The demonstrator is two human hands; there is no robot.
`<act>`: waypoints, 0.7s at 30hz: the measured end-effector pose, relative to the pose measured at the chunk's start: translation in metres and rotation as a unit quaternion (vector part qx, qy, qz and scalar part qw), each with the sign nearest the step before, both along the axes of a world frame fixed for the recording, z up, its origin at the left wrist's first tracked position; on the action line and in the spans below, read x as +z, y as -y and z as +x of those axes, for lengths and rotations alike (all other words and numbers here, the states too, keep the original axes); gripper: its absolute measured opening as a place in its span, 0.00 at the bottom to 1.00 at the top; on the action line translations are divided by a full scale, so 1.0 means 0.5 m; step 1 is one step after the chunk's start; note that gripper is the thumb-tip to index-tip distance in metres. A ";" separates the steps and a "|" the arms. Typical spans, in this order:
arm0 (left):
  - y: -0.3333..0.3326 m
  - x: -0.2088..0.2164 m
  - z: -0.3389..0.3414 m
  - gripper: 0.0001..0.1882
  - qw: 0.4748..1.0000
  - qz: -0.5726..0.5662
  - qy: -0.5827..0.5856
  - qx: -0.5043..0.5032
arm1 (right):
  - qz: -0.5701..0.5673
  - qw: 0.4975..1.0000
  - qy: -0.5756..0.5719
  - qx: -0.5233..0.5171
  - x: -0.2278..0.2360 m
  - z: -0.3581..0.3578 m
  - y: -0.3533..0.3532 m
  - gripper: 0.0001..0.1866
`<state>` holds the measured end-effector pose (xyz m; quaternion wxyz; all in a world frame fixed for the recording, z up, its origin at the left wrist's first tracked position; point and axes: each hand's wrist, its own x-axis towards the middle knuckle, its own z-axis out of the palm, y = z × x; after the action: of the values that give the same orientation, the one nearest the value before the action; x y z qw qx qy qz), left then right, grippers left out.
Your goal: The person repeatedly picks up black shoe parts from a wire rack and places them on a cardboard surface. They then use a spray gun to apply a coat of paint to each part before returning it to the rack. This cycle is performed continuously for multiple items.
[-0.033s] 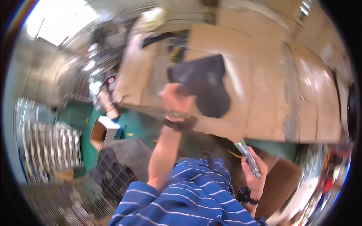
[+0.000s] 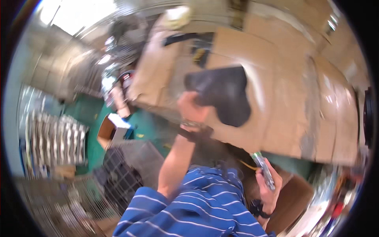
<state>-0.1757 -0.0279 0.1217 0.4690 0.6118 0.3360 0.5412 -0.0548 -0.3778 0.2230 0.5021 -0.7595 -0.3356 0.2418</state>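
Note:
My left hand (image 2: 193, 107) is closed on the edge of a dark grey, flexible flat piece (image 2: 223, 93), its material too blurred to tell. The piece hangs over the cardboard-covered table (image 2: 272, 79), with a broad upper part and a rounded lobe at the lower right. Close to my body, below the table's front edge, my right hand (image 2: 269, 185) grips a slim silver tool with a green end (image 2: 263, 170). Its exact kind is not clear. The green end points up and away from me.
A dark strip (image 2: 179, 38) and a black-and-yellow item (image 2: 200, 55) lie on the table's far left. An open box (image 2: 107, 132) stands on the green floor at left, near a wire mesh basket (image 2: 122, 173) with dark pieces and a white ribbed stack (image 2: 55, 140).
The whole view has shifted slightly, so the table and hands appear farther right. The dark piece's outline has changed a little. Both hands keep their holds.

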 end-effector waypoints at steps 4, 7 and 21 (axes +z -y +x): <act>0.059 -0.036 -0.259 0.14 0.795 -0.372 0.475 -0.071 | -0.050 0.994 -0.021 0.091 0.026 -0.079 -0.050 0.25; 0.134 0.024 -0.466 0.18 0.694 -0.385 0.605 -0.063 | -0.079 0.976 0.028 0.201 0.045 -0.132 -0.102 0.25; 0.295 0.000 -1.279 0.18 0.632 -0.067 0.616 0.467 | -0.126 0.883 0.099 0.442 0.094 -0.499 -0.299 0.24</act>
<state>-0.8150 -0.1752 0.1219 0.2917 -0.1352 0.2455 0.9145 -0.3041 -0.2284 0.2698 0.2075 -0.6091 -0.6513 0.4022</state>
